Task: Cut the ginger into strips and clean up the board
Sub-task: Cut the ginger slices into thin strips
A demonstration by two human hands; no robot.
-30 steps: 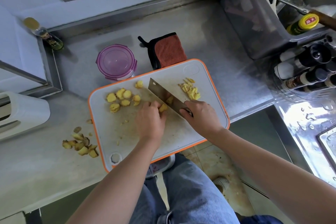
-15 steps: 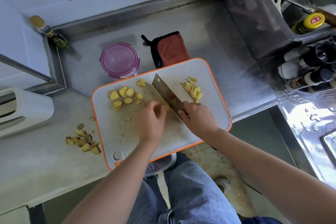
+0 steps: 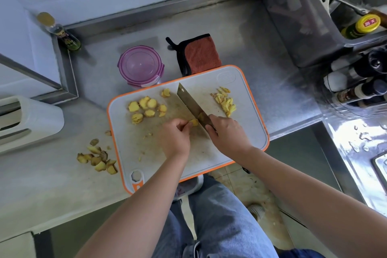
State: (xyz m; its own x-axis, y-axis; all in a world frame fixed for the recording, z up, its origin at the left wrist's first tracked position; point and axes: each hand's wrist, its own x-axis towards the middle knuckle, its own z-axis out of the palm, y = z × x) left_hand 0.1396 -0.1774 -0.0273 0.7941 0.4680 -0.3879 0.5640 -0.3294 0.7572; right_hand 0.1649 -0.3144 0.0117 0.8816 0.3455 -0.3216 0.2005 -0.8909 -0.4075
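Note:
A white cutting board (image 3: 247,132) with an orange rim lies on the steel counter. Several ginger slices (image 3: 146,108) lie on its far left part. Cut ginger strips (image 3: 225,100) are piled at its far right. My left hand (image 3: 174,138) pinches a small ginger piece (image 3: 194,122) against the board. My right hand (image 3: 227,134) grips the handle of a cleaver (image 3: 191,106), its blade standing right beside that piece, to its right.
Ginger peel scraps (image 3: 97,158) lie on the counter left of the board. Behind the board stand a purple lidded container (image 3: 140,66) and a red cloth (image 3: 201,53). A bottle rack (image 3: 360,81) and a sink edge (image 3: 356,153) are at the right.
The cleaver blade has shifted slightly and my left hand has curled tighter on the ginger piece. The camera view has drifted a little.

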